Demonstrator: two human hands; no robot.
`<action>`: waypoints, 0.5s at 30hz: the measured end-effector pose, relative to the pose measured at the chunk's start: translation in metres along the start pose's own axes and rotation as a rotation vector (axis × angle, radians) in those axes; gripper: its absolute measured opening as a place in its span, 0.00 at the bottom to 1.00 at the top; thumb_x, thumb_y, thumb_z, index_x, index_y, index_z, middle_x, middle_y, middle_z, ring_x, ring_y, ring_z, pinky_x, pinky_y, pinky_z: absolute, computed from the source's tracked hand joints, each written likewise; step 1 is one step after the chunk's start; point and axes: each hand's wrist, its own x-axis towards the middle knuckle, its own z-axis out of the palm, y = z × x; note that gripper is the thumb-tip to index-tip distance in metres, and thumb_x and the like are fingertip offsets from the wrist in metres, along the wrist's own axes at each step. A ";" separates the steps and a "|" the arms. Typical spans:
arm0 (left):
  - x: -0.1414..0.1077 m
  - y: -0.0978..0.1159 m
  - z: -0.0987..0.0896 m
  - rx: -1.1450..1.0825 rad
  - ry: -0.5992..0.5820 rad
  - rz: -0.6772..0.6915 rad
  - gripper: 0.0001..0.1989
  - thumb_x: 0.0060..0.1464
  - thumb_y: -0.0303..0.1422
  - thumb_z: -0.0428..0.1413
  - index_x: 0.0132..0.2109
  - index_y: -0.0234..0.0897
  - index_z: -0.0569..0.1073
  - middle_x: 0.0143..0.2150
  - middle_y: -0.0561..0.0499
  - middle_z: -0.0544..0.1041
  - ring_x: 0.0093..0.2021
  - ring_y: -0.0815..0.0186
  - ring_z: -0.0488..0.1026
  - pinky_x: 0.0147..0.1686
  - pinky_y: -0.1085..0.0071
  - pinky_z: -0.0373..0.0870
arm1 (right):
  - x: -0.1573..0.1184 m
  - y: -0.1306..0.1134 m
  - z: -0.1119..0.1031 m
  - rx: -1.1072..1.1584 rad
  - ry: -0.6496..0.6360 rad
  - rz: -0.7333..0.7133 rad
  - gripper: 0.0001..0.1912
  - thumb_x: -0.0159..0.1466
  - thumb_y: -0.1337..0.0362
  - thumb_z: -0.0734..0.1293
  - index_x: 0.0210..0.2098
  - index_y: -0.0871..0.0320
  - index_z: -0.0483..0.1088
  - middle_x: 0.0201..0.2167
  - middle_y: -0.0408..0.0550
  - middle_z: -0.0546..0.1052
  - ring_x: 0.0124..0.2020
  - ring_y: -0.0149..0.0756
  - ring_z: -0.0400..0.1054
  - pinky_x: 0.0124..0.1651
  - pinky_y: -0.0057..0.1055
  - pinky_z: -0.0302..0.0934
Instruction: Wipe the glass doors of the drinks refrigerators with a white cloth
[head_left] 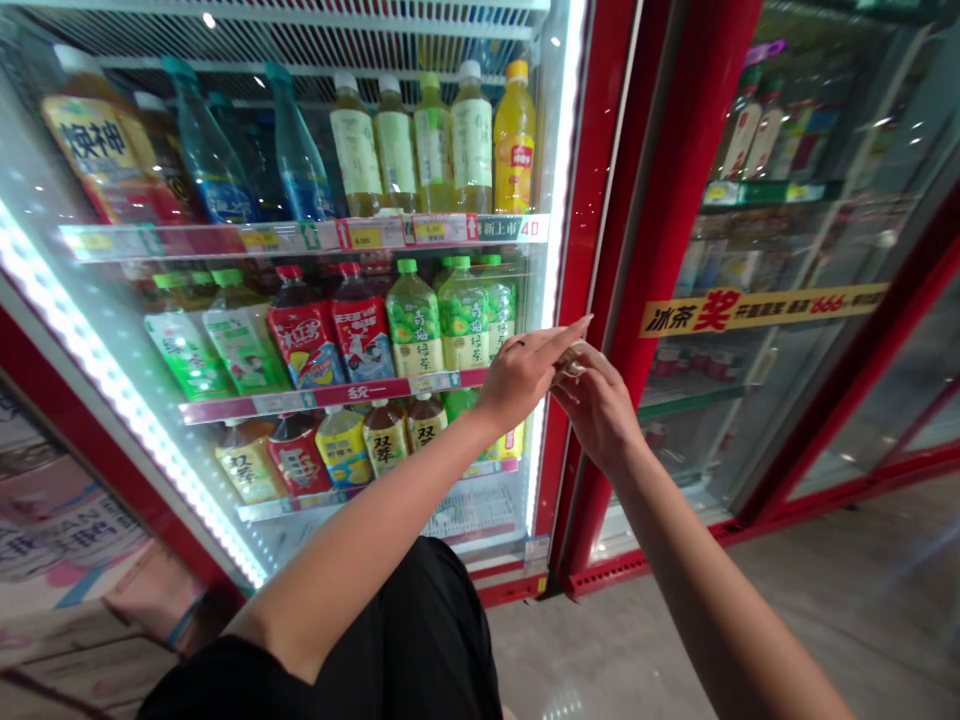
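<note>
In front of the lit drinks fridge, my two hands meet. My left hand [521,375] comes from the left with fingers stretched out to the right, some of them hidden behind the right hand. My right hand [600,398] has bent fingers pressed together against the left fingertips; a shiny ring-like piece [574,369] shows there. Whether anything is pinched between the fingers cannot be made out. Behind the left hand stand green tea bottles [463,315] on the middle shelf [367,392]. Neither hand appears to touch a bottle.
Several bottles, including an orange juice bottle [514,140], fill the top shelf. More bottles [343,445] stand lower down. A red door frame [577,250] separates this fridge from a second fridge with a yellow banner [761,310]. Printed boxes [67,530] are stacked at left.
</note>
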 end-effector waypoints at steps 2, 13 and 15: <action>-0.006 -0.004 0.000 0.025 0.090 -0.076 0.36 0.65 0.18 0.47 0.74 0.51 0.64 0.69 0.49 0.76 0.70 0.58 0.72 0.71 0.52 0.72 | -0.007 -0.001 0.002 -0.078 -0.067 -0.010 0.24 0.66 0.49 0.74 0.60 0.44 0.74 0.54 0.49 0.84 0.49 0.44 0.82 0.54 0.47 0.79; -0.031 -0.011 0.011 -0.245 0.407 -0.325 0.10 0.64 0.23 0.60 0.46 0.44 0.80 0.48 0.50 0.81 0.50 0.63 0.80 0.50 0.63 0.81 | -0.022 -0.017 0.014 -0.171 -0.173 0.047 0.28 0.70 0.42 0.69 0.65 0.43 0.73 0.66 0.51 0.78 0.60 0.49 0.78 0.59 0.52 0.77; -0.033 -0.005 0.015 -0.295 0.413 -0.347 0.10 0.63 0.23 0.60 0.46 0.43 0.81 0.48 0.50 0.82 0.48 0.64 0.81 0.48 0.64 0.82 | -0.019 -0.007 0.014 -0.179 -0.083 -0.001 0.26 0.66 0.47 0.76 0.62 0.42 0.75 0.61 0.49 0.81 0.55 0.47 0.79 0.55 0.49 0.79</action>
